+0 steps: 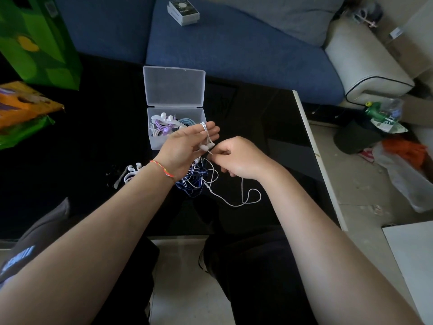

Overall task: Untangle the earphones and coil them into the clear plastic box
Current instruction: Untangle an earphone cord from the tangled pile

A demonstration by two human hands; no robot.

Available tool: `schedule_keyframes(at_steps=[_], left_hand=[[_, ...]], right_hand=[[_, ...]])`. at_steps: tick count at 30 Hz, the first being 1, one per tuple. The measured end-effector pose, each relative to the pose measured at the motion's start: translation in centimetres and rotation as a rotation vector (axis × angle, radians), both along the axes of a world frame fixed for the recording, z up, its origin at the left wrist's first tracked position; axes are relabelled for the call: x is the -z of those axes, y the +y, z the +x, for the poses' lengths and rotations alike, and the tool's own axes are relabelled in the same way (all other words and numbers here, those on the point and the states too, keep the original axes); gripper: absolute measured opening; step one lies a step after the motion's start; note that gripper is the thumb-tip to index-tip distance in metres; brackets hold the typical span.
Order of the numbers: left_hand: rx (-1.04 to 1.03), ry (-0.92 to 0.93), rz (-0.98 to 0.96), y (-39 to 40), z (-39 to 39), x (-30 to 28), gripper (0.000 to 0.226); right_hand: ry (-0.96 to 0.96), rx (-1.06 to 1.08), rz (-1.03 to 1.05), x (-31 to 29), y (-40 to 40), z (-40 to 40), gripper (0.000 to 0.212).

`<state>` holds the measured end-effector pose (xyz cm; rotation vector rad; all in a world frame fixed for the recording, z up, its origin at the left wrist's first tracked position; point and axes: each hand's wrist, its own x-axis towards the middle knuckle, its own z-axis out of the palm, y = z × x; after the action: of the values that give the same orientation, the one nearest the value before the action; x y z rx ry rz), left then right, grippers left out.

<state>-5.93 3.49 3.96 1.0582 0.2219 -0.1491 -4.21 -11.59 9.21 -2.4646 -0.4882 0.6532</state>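
Note:
A clear plastic box (153, 143) stands open on the black table, lid up, with purple, white and light-blue earphones (164, 127) coiled inside. My left hand (185, 146) hovers just in front of it, fingers straight, with white earphones (206, 139) wound around them and the earbuds hanging at the palm. My right hand (236, 160) pinches the same white cable close to the earbuds. The rest of that cable (243, 200) trails in loops on the table. A tangle of blue and white earphones (194, 181) lies under my hands.
More white earphones (128, 174) lie left of my left wrist. Green and orange bags (30, 66) fill the table's left side. The table's white right edge (316, 156) drops to a littered floor. A blue sofa (234, 50) with a small box (183, 11) is behind.

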Motion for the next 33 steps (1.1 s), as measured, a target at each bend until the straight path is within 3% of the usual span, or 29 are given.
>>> schedule_keyframes(at_steps=[8, 15, 26, 33], left_hand=[[0.039, 0.035, 0.104, -0.1, 0.0, 0.3, 0.027], [0.170, 0.076, 0.069, 0.1, -0.1, 0.1, 0.043], [0.419, -0.001, 0.312, -0.2, -0.7, -0.1, 0.046], [0.537, -0.014, 0.134, 0.4, -0.8, -0.9, 0.042]], right_hand=[[-0.111, 0.117, 0.071, 0.0, -0.5, 0.4, 0.014], [-0.162, 0.179, 0.058, -0.4, -1.1, 0.7, 0.013], [-0.156, 0.174, 0.144, -0.8, -1.6, 1.0, 0.010], [-0.139, 0.250, 0.265, -1.0, -1.9, 1.1, 0.007]])
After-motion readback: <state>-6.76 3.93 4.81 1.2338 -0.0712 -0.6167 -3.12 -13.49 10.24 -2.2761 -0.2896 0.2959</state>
